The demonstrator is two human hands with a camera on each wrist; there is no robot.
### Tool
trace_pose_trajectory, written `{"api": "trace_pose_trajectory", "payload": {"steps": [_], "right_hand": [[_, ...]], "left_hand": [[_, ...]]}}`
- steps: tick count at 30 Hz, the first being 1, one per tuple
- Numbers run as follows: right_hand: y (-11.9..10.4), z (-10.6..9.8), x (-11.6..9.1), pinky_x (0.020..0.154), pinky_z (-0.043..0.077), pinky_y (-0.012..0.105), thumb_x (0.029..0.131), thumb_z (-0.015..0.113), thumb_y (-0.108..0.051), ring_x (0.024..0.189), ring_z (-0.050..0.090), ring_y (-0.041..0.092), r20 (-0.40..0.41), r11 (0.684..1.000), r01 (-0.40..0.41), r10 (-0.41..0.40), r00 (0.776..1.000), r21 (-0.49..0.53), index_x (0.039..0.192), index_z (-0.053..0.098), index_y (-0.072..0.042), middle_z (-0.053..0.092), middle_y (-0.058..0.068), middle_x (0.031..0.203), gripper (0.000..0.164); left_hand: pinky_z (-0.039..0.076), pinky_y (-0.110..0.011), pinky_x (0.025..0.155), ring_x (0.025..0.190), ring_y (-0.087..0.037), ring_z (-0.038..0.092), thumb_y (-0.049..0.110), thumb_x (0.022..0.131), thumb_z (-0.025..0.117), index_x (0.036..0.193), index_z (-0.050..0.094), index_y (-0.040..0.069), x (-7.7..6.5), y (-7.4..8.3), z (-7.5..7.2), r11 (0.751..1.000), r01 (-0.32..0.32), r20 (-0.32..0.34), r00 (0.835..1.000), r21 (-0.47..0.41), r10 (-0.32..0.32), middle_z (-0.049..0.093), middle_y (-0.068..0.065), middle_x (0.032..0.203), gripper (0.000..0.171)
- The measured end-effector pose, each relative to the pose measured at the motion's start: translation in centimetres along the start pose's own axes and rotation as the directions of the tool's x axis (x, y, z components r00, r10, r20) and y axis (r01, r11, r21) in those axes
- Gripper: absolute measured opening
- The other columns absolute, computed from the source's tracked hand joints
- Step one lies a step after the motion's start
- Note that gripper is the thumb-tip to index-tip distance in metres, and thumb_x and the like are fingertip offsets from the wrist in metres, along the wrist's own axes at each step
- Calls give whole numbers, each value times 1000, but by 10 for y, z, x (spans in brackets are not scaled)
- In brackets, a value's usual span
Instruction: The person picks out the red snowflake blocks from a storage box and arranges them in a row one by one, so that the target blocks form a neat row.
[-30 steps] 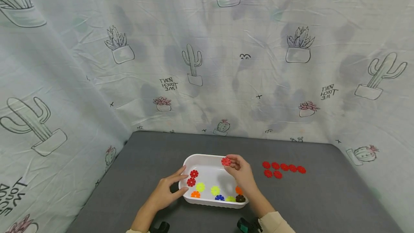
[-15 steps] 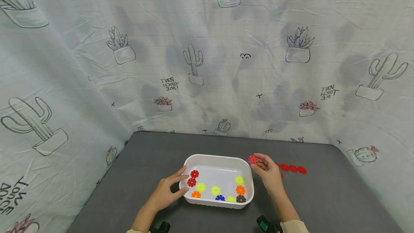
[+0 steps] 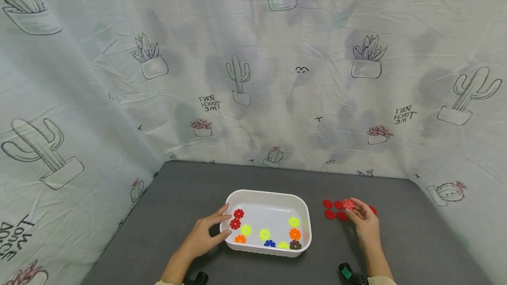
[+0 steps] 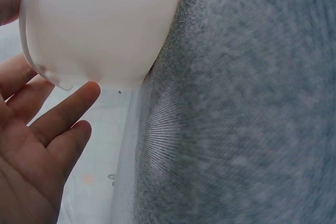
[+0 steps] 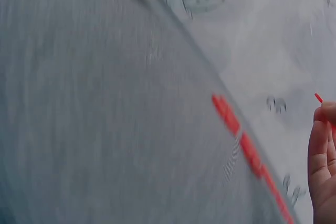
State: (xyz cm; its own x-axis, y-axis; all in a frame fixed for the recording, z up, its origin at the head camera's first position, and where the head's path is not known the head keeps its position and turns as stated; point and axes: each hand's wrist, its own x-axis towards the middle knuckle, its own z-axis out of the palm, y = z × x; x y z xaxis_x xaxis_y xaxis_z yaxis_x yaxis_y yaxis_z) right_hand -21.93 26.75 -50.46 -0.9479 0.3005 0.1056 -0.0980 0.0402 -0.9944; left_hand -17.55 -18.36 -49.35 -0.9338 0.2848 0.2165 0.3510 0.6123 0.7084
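My right hand (image 3: 366, 223) pinches a red interlocking disc (image 3: 348, 204) between thumb and fingertips, above the group of red discs (image 3: 329, 215) laid out on the grey table. In the right wrist view, only part of that hand (image 5: 323, 161) shows at the right edge, with a sliver of red at its fingertips. At the left end of a white tray (image 3: 261, 195), my left hand (image 3: 202, 234) rests with fingers extended, some over the rim. The left wrist view has fingertips of this hand (image 4: 42, 124) against the tray's outer wall (image 4: 105, 30).
Inside the tray lie two red discs (image 3: 235, 224), several yellow discs (image 3: 264, 234), orange discs (image 3: 295, 234), a blue disc (image 3: 270, 243) and a dark brown disc (image 3: 295, 245). A cactus-print curtain (image 3: 253, 78) hangs behind and beside the grey table (image 3: 190, 179).
My right hand has carried the red disc rightward from over the tray to the red discs on the table, uncovering a yellow disc in the tray. The left hand has stayed at the tray.
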Motion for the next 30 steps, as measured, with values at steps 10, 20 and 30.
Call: {"api": "trace_pose_trajectory", "payload": {"steps": [10, 20, 30], "right_hand": [[15, -20, 4, 69, 44, 4, 91, 61, -6, 79, 52, -14, -134, 970, -91, 61, 989, -227, 131, 52, 1, 53, -25, 90, 41], [22, -19, 4, 61, 38, 4, 89, 64, -9, 73, 40, -20, -151, 868, -58, -19, 988, -492, 125, 58, -1, 61, 18, 110, 37], [20, -18, 1, 62, 41, 14, 85, 65, -6, 78, 56, 6, -121, 768, -25, -69, 990, -639, 120, 62, 1, 63, 22, 101, 36]], "left_hand": [[44, -47, 100, 127, -23, 50, 34, 83, 72, 119, 67, 11, 0, -2, 3, 997, -71, -61, 996, 7, 72, 48, -1, 143, 43], [42, -51, 101, 129, -22, 48, 34, 84, 71, 120, 66, 12, 2, -2, 3, 999, -43, -42, 998, 1, 43, 47, 1, 144, 43], [42, -53, 101, 129, -23, 48, 32, 84, 71, 121, 66, 13, 2, -2, 4, 999, -42, -38, 998, 7, 42, 47, 1, 144, 42]]}}
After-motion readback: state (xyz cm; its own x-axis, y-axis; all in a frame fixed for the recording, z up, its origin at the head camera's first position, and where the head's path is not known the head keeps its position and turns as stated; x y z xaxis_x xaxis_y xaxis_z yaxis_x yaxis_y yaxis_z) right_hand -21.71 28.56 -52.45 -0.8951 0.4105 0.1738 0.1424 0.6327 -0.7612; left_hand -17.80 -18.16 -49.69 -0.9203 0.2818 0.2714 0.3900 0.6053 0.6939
